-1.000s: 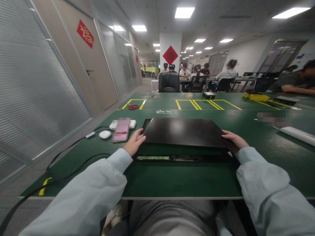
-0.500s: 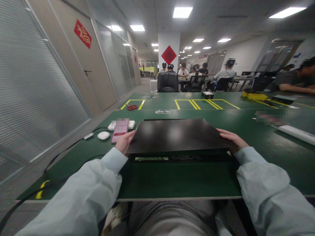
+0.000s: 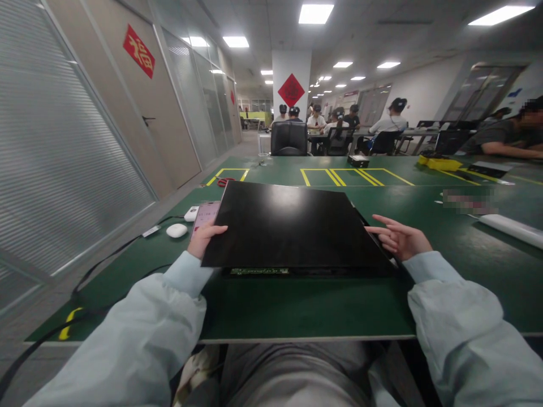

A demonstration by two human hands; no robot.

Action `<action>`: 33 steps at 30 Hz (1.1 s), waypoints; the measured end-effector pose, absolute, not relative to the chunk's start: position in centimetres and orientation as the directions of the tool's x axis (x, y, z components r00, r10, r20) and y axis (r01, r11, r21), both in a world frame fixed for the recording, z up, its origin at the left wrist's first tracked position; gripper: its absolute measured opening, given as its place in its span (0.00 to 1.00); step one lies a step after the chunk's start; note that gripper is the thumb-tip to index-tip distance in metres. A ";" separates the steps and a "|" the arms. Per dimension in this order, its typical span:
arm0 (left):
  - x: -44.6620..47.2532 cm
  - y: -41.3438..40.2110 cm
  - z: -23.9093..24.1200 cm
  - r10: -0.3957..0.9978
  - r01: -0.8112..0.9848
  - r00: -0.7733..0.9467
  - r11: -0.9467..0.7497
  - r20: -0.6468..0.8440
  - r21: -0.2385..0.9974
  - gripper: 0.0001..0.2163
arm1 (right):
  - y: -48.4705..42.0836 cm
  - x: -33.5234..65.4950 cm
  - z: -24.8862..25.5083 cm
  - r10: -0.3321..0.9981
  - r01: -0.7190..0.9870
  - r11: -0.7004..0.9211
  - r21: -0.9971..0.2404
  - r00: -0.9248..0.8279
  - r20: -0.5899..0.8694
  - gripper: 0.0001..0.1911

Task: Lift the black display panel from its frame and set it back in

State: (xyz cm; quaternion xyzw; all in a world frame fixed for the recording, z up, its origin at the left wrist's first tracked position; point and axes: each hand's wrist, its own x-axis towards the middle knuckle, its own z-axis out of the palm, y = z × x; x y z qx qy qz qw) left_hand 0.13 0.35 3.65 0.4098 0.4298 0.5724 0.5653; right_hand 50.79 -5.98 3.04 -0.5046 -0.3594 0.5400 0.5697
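A thin, glossy black screen panel [image 3: 288,226] is raised over the table, its left side higher than its right. My left hand [image 3: 204,238] grips its left edge, with the thumb on top and the fingers hidden underneath. Beyond the right edge is my right hand [image 3: 401,236], fingers spread and nothing held. Its fingertips are close to the panel's edge; whether they touch it I cannot tell. Beneath the panel a dark frame [image 3: 339,273] shows in part, along with a narrow green circuit board [image 3: 261,271] at its near side.
The green table [image 3: 309,311] carries a phone [image 3: 205,213], a white round case [image 3: 177,230] and a black cable [image 3: 123,249] on the left. Red scissors [image 3: 224,181] lie farther back, partly covered. A white roll [image 3: 515,232] is at right. Several people sit beyond.
The panel has shifted left and its left side has risen. My right hand has let go of the right edge and spread its fingers; my left hand keeps hold.
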 end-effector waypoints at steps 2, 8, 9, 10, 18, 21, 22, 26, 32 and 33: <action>0.3 0.3 3.5 1.000 -0.278 -0.016 -0.008 0.004 0.961 0.23 | -5.9 50.8 2.9 0.974 -0.229 -0.100 -0.968 0.176 -0.143 0.17; 2.1 -0.7 3.1 0.995 -0.192 0.082 -0.045 0.061 0.980 0.23 | -5.1 51.8 2.1 0.949 -0.181 -0.131 -0.975 0.263 -0.176 0.15; 2.4 -0.9 2.9 0.993 -0.178 0.100 -0.046 0.064 0.983 0.23 | -5.0 52.0 2.0 0.943 -0.183 -0.138 -0.973 0.276 -0.186 0.14; 2.7 -1.0 2.8 0.991 -0.167 0.117 -0.040 0.060 0.985 0.22 | -4.9 52.2 1.9 0.938 -0.187 -0.146 -0.971 0.287 -0.196 0.13; 2.7 -0.8 2.7 0.982 -0.159 0.188 0.057 -0.026 0.986 0.20 | -4.5 52.7 1.3 0.926 -0.173 -0.178 -0.969 0.304 -0.224 0.13; 2.5 -0.7 2.6 0.981 -0.158 0.180 0.098 -0.069 0.983 0.22 | -4.4 52.7 1.2 0.932 -0.170 -0.177 -0.969 0.287 -0.221 0.13; 2.5 -0.7 2.5 0.983 -0.169 0.167 0.108 -0.079 0.980 0.22 | -4.4 52.7 1.2 0.933 -0.170 -0.180 -0.969 0.284 -0.223 0.13; 2.3 -0.6 2.0 0.990 -0.239 0.104 0.114 -0.092 0.964 0.24 | -4.5 52.4 1.2 0.930 -0.163 -0.198 -0.967 0.282 -0.238 0.12; 2.1 -1.0 2.5 0.984 -0.280 0.162 0.120 -0.077 0.952 0.28 | -4.6 52.1 1.4 0.941 -0.152 -0.178 -0.972 0.264 -0.214 0.09; 2.2 -1.1 2.6 0.985 -0.301 0.159 0.110 -0.064 0.947 0.28 | -4.6 52.0 1.5 0.940 -0.157 -0.178 -0.972 0.264 -0.215 0.09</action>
